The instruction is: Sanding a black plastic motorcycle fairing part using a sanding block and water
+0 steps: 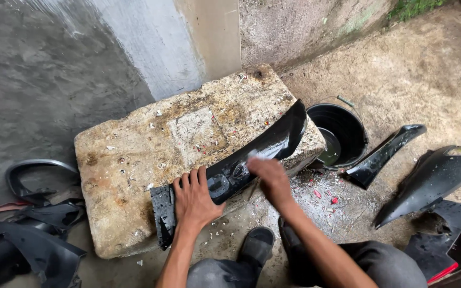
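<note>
A long, wet, glossy black plastic panel [273,141] lies across the front edge of a worn stone block [150,154]. My left hand [193,200] is spread flat, pressing down on the panel's near end. My right hand [270,178] is blurred with motion over the panel's middle and grips a small pale piece, perhaps a cloth or sanding paper [257,156], against the surface. My feet in dark shoes [257,245] are planted just below the block.
A black bucket [342,133] holding water stands right of the block. More black plastic panels lie on the ground at right [428,181] and at left [33,234]. A grey wall rises behind. Red and white chips litter the wet ground.
</note>
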